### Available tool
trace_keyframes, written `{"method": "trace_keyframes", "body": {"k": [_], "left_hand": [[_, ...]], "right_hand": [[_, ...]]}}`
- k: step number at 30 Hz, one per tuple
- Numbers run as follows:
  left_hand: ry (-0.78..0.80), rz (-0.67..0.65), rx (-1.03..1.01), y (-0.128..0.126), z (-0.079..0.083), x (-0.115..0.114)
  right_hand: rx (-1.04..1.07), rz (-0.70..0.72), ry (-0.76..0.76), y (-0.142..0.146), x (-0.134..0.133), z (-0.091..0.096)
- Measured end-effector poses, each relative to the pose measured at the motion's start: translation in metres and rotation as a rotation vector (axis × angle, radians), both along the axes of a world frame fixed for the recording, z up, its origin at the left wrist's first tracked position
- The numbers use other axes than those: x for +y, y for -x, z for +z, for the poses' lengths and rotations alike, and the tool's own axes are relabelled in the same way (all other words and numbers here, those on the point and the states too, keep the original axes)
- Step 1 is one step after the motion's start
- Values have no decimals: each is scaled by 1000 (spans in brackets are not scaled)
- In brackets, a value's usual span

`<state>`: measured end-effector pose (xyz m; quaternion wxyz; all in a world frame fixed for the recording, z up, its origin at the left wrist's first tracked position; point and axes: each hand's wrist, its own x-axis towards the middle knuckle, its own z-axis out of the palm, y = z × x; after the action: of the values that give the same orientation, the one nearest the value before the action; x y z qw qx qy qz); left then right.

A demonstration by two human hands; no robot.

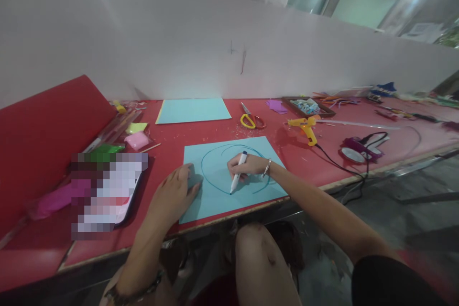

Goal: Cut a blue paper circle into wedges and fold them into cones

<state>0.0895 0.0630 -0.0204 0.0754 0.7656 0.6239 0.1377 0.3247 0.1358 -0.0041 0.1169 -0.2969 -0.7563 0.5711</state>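
A light blue sheet of paper (211,201) lies at the front edge of the red table. My right hand (247,165) is closed around a white marker (235,180) with a dark end, its tip touching the sheet. A large curved blue line (204,172) runs around the hand on the paper, like an unclosed circle, part of it hidden by my hand and wrist. My left hand (178,186) lies open at the sheet's left edge, fingers flat and spread.
Behind the sheet are more light blue paper (193,110) and red-and-yellow scissors (248,121). To the right sit a yellow glue gun (305,128) with its cord, a purple tape dispenser (362,149) and a small tray (324,114). A phone (132,196) lies on the left.
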Motion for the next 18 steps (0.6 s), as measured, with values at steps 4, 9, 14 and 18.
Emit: {"method": "trace_keyframes", "body": {"k": [4, 9, 14, 18], "left_hand": [[22, 1, -18, 0, 2, -1], [24, -2, -22, 0, 4, 0], [22, -5, -16, 1, 2, 1], [19, -24, -44, 4, 0, 2]], "right_hand": [[-58, 43, 23, -6, 2, 6], [-105, 84, 53, -16, 6, 9], [-111, 75, 73, -23, 8, 8], [-72, -11, 60, -37, 9, 7]]}}
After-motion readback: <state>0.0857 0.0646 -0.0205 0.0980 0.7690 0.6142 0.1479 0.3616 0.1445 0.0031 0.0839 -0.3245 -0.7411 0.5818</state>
